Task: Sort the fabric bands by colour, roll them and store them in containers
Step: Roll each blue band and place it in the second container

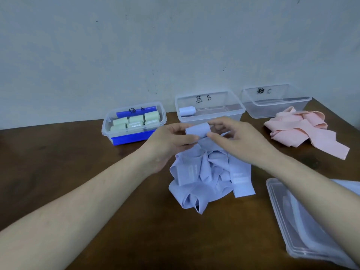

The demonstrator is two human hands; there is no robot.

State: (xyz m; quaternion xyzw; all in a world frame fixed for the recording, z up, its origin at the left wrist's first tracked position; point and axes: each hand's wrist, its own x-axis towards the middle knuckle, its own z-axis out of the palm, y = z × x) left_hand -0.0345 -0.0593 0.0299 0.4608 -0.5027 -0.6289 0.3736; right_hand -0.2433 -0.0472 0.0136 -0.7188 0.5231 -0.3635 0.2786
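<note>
- Above the middle of the brown wooden table [97, 191], a half-rolled pale blue fabric band [197, 131] is held between both hands, its loose tail running down into the crumpled heap of pale blue fabric bands [206, 178] below.
- Left hand [173, 141] pinches one end of the roll with thumb and fingertips; right hand [235, 139] pinches the other end, thumb pressed to the roll's face.
- Risk, as I judge it: the grip is light and at the ends only, so the soft coil could spring loose or telescope sideways if either pinch slackens.
- Another risk: the tail lies tangled among the heap, so winding on may drag neighbouring bands up with it.
- Just behind the hands, the clear plastic tub marked B [210, 108] holds one rolled pale blue band [187, 111].
- To its left, the clear tub with blue clips [134, 121] holds several pale green rolls [136, 120] in rows.
- To the right, the clear tub marked C [276, 102] appears to hold nothing; a pile of pink fabric bands [300, 131] lies unrolled just in front of it.
- Near right, clear plastic lids [303, 227] lie partly under the right forearm.
</note>
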